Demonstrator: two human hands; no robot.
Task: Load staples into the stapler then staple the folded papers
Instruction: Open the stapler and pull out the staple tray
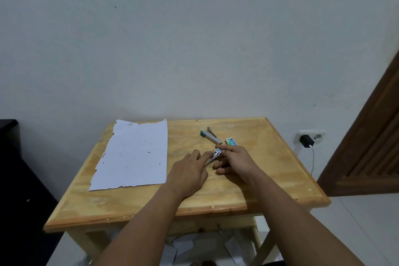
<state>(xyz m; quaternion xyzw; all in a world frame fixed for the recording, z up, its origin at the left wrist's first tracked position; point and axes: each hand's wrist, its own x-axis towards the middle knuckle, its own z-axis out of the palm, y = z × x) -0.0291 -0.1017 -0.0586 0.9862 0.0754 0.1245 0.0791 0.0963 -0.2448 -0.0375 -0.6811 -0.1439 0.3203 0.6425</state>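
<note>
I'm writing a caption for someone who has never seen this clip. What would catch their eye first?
Both hands meet at the middle of the wooden table, the left hand and right hand pinching a small strip of staples. Just beyond lies the opened stapler; a ragged-edged white paper lies left.

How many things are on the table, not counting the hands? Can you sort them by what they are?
Paper sheet: 1
Stapler: 1
Staple box: 1
Staple tray held in the hands: 1
Total: 4

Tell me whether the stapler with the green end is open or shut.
Open: the metal stapler with the green end lies on the wooden table with its top arm swung up off the base.
</note>
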